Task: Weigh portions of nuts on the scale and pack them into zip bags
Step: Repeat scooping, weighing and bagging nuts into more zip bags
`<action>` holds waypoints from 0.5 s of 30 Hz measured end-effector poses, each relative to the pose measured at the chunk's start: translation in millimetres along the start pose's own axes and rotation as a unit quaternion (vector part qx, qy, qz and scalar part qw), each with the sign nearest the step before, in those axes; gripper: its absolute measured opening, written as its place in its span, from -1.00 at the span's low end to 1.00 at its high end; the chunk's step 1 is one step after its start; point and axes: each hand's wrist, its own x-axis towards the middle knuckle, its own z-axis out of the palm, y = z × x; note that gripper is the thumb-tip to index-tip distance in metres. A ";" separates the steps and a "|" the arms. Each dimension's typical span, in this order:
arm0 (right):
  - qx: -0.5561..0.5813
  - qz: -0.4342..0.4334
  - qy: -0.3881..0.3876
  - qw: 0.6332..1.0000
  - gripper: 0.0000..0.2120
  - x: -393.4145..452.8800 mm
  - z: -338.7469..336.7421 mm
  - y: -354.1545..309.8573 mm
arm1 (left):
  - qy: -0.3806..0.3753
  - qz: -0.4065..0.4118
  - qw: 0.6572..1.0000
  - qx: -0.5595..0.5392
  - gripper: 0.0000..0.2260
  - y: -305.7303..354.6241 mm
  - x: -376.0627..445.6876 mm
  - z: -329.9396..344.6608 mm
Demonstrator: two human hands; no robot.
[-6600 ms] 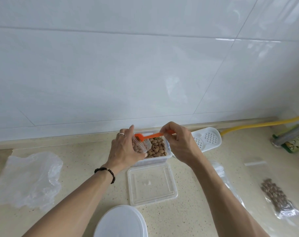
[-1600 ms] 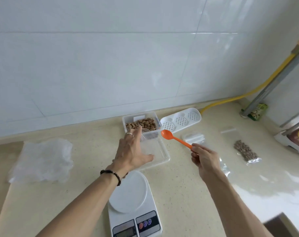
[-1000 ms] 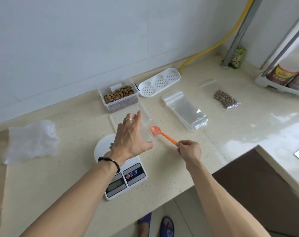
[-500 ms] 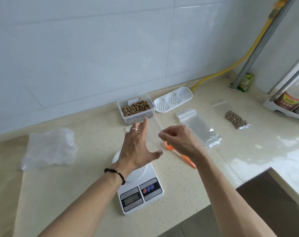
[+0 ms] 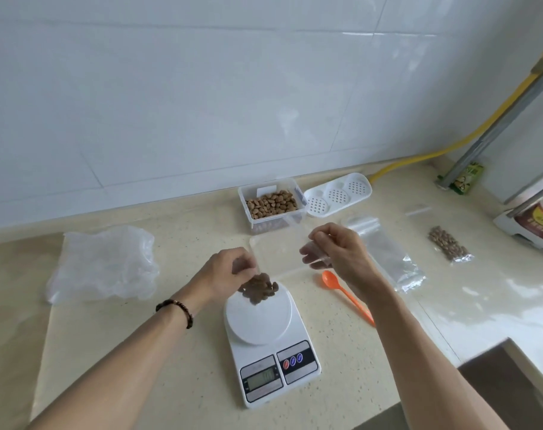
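Note:
A clear zip bag (image 5: 282, 262) with a small clump of nuts (image 5: 259, 290) in its low left end hangs just above the white platter of the digital scale (image 5: 260, 324). My left hand (image 5: 229, 268) pinches the bag's left end. My right hand (image 5: 335, 252) pinches the other end, so the bag is stretched between them. An orange spoon (image 5: 344, 290) lies on the counter to the right of the scale. The open container of nuts (image 5: 271, 206) stands behind, near the wall.
A clear lid (image 5: 279, 252) lies flat behind the scale. To the right are a stack of empty zip bags (image 5: 388, 256) and a filled nut bag (image 5: 448, 246). A white perforated tray (image 5: 338, 193) sits by the container. Crumpled plastic (image 5: 102, 265) lies left. The counter edge drops at bottom right.
My right hand has let go of the orange spoon, which now lies on the counter. It has taken hold of the zip bag, and both hands now hold it over the scale.

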 end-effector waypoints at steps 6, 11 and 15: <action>0.054 0.153 0.125 0.979 -0.85 8.2 -7.5 64.7 | -0.042 -0.006 0.998 0.041 -0.88 -18.9 25.7 14.4; -0.027 0.216 0.155 0.964 -0.81 10.5 -7.7 113.3 | -0.054 0.001 0.991 0.124 -0.78 -31.0 31.3 38.8; -0.122 0.202 0.157 0.959 -0.82 14.9 -10.1 126.0 | -0.031 0.028 0.977 0.211 -0.66 -36.1 27.2 45.8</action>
